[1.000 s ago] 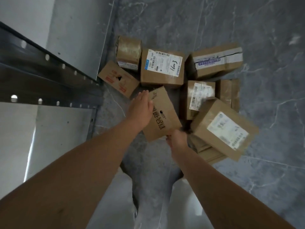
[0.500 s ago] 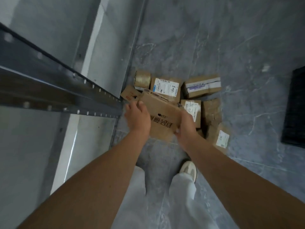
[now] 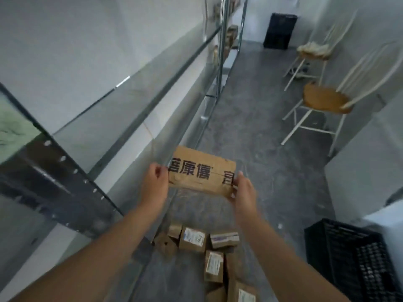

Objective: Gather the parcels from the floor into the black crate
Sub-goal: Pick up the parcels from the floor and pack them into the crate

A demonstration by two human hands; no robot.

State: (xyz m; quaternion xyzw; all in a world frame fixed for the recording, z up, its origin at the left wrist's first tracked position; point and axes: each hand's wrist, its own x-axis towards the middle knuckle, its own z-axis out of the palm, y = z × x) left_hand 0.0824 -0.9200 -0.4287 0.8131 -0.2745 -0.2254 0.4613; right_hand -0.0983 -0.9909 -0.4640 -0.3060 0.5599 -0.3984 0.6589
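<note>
Parcel, brown cardboard with dark printed characters, held in the air between your two hands.

Your left hand grips its left end and your right hand its right end, fingers curled closed around the edges. Below it, the other parcels lie clustered on the grey floor beside the metal shelving. The black crate stands on the floor at your right, well apart from the held parcel.

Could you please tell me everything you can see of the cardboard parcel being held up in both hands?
The parcel is a flat brown cardboard box with large dark printed characters and a creased, worn face. It is held in the air, tilted slightly, with the left hand gripping its left edge and the right hand its right. Nothing else touches it.
</note>
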